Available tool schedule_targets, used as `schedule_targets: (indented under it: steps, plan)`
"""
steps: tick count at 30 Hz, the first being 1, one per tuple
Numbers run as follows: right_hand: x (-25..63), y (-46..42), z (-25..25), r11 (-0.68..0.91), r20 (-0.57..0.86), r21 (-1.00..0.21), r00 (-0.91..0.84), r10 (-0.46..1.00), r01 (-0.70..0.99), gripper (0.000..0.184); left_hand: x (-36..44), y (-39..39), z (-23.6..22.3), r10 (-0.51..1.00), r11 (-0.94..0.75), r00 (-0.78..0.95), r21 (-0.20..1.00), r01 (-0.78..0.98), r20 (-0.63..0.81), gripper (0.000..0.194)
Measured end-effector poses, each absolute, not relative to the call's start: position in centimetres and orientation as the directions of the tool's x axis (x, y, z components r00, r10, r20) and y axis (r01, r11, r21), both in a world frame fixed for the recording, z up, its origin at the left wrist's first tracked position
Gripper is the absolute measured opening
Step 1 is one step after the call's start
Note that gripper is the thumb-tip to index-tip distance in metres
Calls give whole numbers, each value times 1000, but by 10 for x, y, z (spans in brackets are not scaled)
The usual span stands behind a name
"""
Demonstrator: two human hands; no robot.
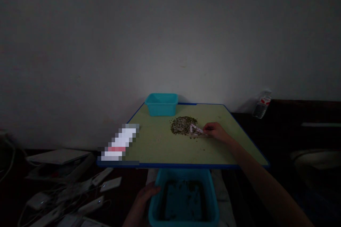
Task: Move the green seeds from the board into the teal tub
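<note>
On the board sits a heap of small brown and greenish bits (182,125), seed-like, with paler ones mixed in. My right hand (216,132) is closed on a small whitish scoop-like tool (196,128), whose far end touches the right side of the heap. Its exact shape is hard to make out in the dim light. Below the board's front edge, my left hand (146,193) grips the left rim of a turquoise plastic basin (214,198). Dark bits lie over the basin's bottom and along its inner edges. The thumb and fingertips are partly hidden.
The blue-edged board (160,154) also bears a second turquoise basin (162,109) at its back left and a pixelated bright object (119,145) at its left edge. Power strips and cables (90,204) lie at lower left. A plastic bottle (262,104) leans at right, near the wall.
</note>
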State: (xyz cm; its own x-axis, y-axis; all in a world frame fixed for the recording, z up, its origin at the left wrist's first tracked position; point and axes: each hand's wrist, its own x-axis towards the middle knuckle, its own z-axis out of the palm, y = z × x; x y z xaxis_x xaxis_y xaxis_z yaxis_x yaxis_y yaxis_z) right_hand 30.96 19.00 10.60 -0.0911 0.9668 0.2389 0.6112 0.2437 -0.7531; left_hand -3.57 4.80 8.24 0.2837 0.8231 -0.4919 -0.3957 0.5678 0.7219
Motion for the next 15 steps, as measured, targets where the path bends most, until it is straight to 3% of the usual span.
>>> schedule_targets:
  steps: [2,9,15]
  plan:
    - [309,189,107,247,239,-750,-97,966,614,17,-34,47,81,837,545,210,731,-411,-505,18]
    - [308,189,106,230,232,-753,-77,970,616,16,-34,49,76,829,556,188,738,-383,-527,31]
    - [309,189,108,233,222,-774,-93,971,589,16,-33,49,81,853,518,296,768,-376,-430,22]
